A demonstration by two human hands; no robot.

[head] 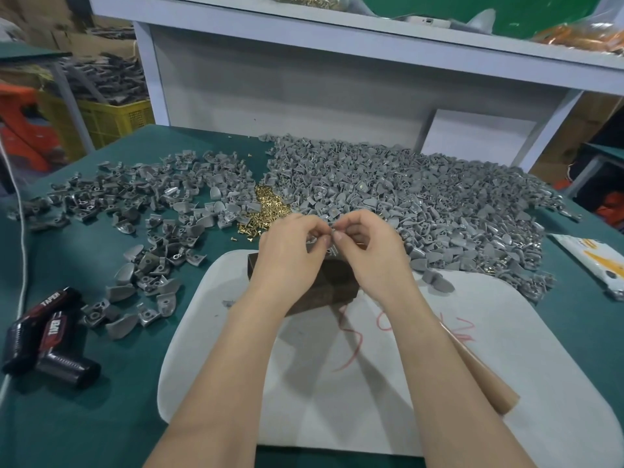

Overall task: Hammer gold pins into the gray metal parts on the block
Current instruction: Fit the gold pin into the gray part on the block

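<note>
- The dark block (332,282) sat a little above the middle of the frame, at the top edge of a white pad (337,383), and both hands covered most of it.
- The left hand (290,244) hovered over the block's left half with its fingers curled, its fingertips pinching a small gray part (329,227).
- The right hand (368,244) met it from the other side, fingers curled and nipping the same piece; whether a pin was also held could not be told.
- A heap of gold pins (266,207) lay just above and left of the hands, touching the gray heaps on both sides.
- A broad pile of light gray parts (422,197) filled the centre right of the frame, reaching down to the pad's upper right edge.
- Darker gray parts (135,197) lay scattered across the left of the green table (101,417).
- Red scribbles (388,325) marked the pad below the block.
- A brown wooden handle (479,376) lay on the pad, partly hidden under the right forearm.
- A black and red tool (50,336) marked "TAPER" lay at lower left.
- A white cord (20,214) ran down the left edge.
- A white packet (594,261) lay at the right edge.
- A yellow crate (111,119) stood at upper left, beside a white shelf (337,28).
</note>
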